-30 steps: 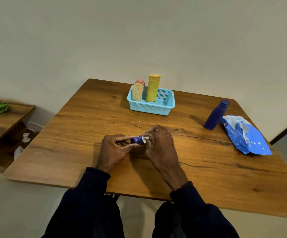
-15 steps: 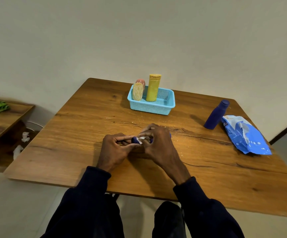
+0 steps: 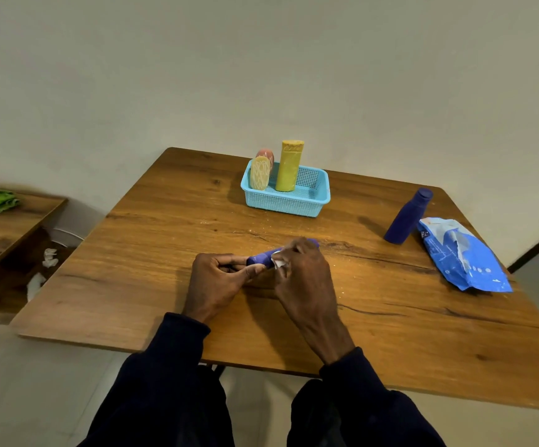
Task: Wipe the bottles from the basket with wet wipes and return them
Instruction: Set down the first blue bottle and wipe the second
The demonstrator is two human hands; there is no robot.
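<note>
Purple bottle (image 3: 260, 258) lies sideways near the middle of the wooden table (image 3: 132, 269). Left hand (image 3: 219, 282) pinches its 9 o'clock end between thumb and curled fingers. Right hand (image 3: 306, 279) wraps the 3 o'clock part, fingers closed, white wet wipe (image 3: 279, 262) pressed on bottle. Blue basket (image 3: 284, 206) at 12 o'clock; taller purple bottle (image 3: 407, 217) at 2 o'clock.

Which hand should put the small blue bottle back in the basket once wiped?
Probably left: left hand grips the small blue bottle bare, while right hand is busy with the wipe. Basket sits straight ahead.
</note>
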